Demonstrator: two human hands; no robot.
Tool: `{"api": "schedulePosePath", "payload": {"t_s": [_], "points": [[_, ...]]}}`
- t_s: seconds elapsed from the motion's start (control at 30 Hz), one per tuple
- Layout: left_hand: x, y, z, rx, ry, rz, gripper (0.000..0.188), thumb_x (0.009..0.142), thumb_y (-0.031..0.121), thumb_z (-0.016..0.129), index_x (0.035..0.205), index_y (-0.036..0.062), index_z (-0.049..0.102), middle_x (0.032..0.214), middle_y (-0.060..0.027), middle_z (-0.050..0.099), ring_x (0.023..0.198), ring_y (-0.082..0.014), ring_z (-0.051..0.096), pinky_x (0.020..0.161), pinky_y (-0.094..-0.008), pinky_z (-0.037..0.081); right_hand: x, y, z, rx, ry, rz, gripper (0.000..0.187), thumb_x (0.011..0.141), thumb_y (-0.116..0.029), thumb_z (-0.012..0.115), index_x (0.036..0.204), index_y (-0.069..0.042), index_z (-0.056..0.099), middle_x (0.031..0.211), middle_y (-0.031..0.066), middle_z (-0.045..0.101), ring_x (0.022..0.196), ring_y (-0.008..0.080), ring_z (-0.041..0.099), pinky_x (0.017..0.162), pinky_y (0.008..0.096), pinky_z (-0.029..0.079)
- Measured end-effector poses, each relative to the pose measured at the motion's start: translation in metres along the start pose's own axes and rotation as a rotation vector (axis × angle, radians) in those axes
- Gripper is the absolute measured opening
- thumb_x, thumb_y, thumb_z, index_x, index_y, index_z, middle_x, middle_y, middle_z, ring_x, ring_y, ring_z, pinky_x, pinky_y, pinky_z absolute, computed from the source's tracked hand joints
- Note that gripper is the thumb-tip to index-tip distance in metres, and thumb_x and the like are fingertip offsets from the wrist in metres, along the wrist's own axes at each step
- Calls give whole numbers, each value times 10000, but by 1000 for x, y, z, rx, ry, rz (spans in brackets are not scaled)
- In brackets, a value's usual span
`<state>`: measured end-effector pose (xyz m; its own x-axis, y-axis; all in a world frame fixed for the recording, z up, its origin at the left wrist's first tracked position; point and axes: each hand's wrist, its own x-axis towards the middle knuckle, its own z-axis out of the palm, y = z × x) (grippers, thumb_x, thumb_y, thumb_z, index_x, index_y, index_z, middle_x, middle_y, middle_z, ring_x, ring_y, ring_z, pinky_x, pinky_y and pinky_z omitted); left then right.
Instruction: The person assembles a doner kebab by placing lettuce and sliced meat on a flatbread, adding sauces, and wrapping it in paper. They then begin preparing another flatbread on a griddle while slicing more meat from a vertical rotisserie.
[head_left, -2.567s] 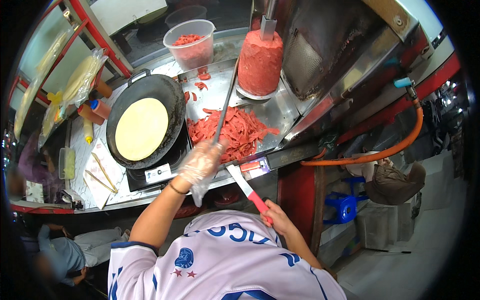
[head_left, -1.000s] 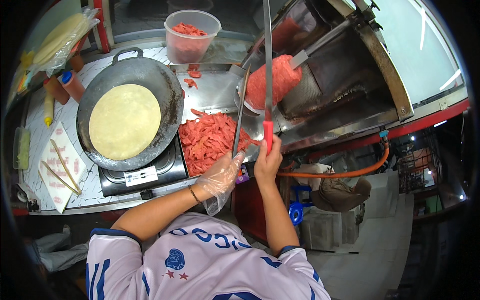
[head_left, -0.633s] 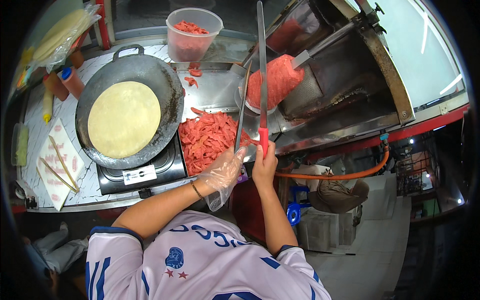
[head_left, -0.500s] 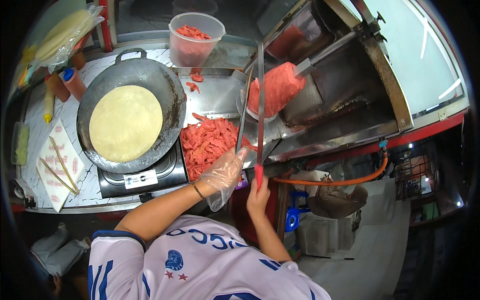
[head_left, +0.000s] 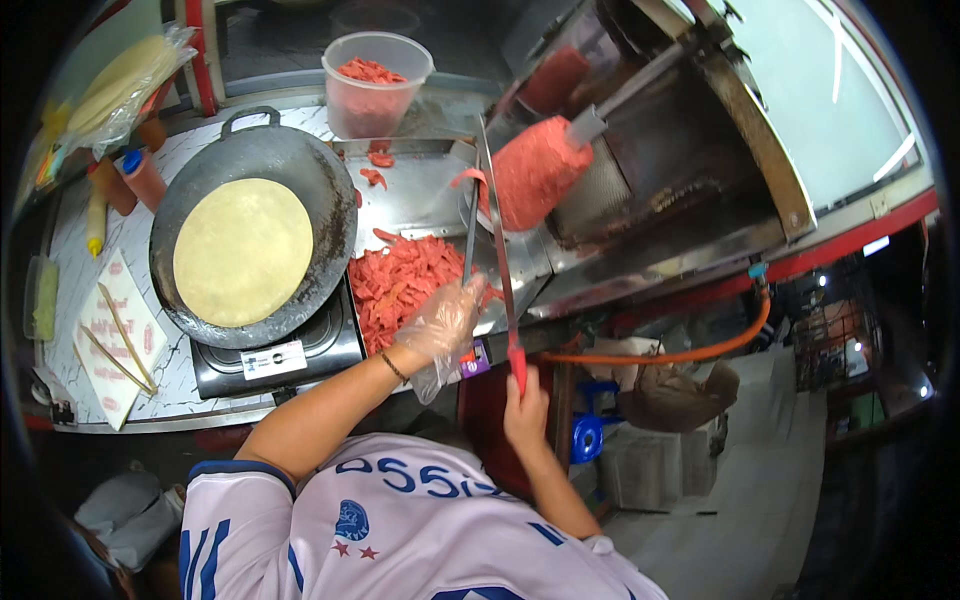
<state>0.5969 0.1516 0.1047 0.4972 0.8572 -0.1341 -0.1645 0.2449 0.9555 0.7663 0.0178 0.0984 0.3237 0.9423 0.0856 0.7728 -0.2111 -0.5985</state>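
Right hand (head_left: 524, 408), fingers wrapped on the long knife (head_left: 497, 240), blade laid against the meat cone (head_left: 535, 185) to shave it — gloved left hand (head_left: 445, 322), fingers closed on a steel rod (head_left: 469, 232), over the meat pile (head_left: 405, 285).

**Colours and patterns recorded at the stall counter**

The meat cone (head_left: 535, 183) is noted as salmon red; the shaved meat pile (head_left: 405, 283) on the grey steel tray (head_left: 420, 195) is the same red. The long knife (head_left: 497, 240) is recorded with a silver blade and a red handle. The left hand (head_left: 445, 320) is covered by a clear, glossy glove. The pan (head_left: 262, 160) is seen as dark grey, the flatbread (head_left: 242, 251) in it pale yellow. The tub (head_left: 372, 85) is translucent white. The hose (head_left: 680, 350) is orange. The shirt (head_left: 400, 530) is white with blue lettering, a blue crest and small red stars.
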Motion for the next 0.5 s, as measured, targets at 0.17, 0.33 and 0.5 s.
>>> {"api": "schedulePosePath", "payload": {"t_s": [0.17,0.33,0.5], "points": [[-8,24,8,-349,18,-168,450,1040,560,448,872,142,456,587,11,371,449,-140,340,434,-309,291,5,-4,-21,47,1,-141,190,1014,-214,553,1105,-47,560,729,260,596,709,471,634,572,506,442],[-4,33,1,-527,-29,-191,454,1041,578,428,900,147,454,595,8,374,455,-132,331,436,-300,272,-29,8,-50,-94,-83,85,190,1009,-215,552,1130,-69,561,788,279,628,778,498,633,628,559,454],[-3,34,-13,-956,-218,-269,381,1071,503,401,912,164,475,588,10,390,408,-119,324,427,-270,286,-33,29,-63,-29,-160,-23,188,1010,-216,559,1098,-50,557,776,268,612,764,493,623,619,529,456]]}}
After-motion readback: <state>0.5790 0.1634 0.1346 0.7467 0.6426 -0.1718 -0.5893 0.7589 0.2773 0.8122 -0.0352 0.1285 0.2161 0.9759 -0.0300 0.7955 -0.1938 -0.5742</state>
